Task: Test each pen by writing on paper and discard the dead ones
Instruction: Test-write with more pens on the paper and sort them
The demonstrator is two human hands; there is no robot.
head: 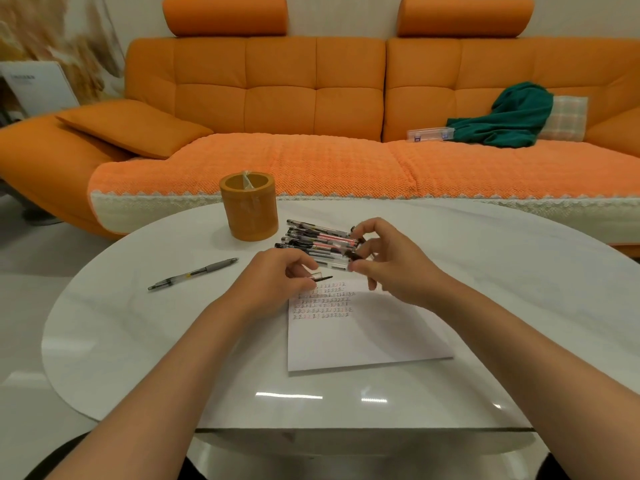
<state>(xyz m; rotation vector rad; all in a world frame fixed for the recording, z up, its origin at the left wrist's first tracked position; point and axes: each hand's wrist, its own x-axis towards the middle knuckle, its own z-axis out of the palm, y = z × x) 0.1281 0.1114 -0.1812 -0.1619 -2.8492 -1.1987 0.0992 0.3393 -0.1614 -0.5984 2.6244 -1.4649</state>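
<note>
A white sheet of paper (367,337) lies on the table, with rows of small test marks across its top. Behind it sits a pile of several clear capped pens (320,239). My left hand (277,280) pinches a small clear pen cap (320,277) with a black clip, just above the paper's top edge. My right hand (393,268) has its fingers curled round a clear pen (334,263) at the front of the pile. The cap and the pen lie a short way apart.
An orange cylindrical cup (249,211) stands behind and left of the pens. A grey retractable pen (194,273) lies alone on the left of the white oval table (138,341). An orange sofa (311,98) with a green cloth (509,116) fills the background.
</note>
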